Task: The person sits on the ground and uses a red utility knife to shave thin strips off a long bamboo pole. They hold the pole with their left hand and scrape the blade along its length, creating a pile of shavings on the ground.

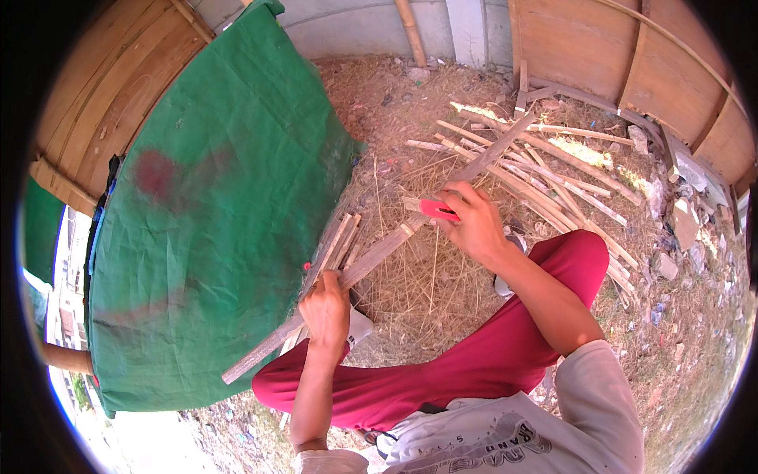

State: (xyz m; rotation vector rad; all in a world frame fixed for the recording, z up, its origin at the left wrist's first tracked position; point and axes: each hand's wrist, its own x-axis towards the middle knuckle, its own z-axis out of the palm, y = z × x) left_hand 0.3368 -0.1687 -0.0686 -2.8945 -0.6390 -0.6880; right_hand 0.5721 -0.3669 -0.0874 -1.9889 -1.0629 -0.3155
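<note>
A long flat bamboo strip (375,251) slants across my lap, from the lower left up to the far right, with a pale patch near its middle. My left hand (325,306) is closed round its lower part, beside my knee. In my right hand (472,223) is a red-handled cutter knife (439,209), gripped just above the strip. The knife's blade points left, close to the pale patch; whether it touches the strip I cannot tell. Dry shavings (430,276) lie on the ground beneath, between my bent legs.
Several bamboo sticks (545,170) lie in a heap at the far right. A smaller bundle (342,241) rests by the green tarp (213,237) hanging on my left. Wooden panels (596,55) and a grey wall (363,31) stand behind. Rubble (685,221) lines the right side.
</note>
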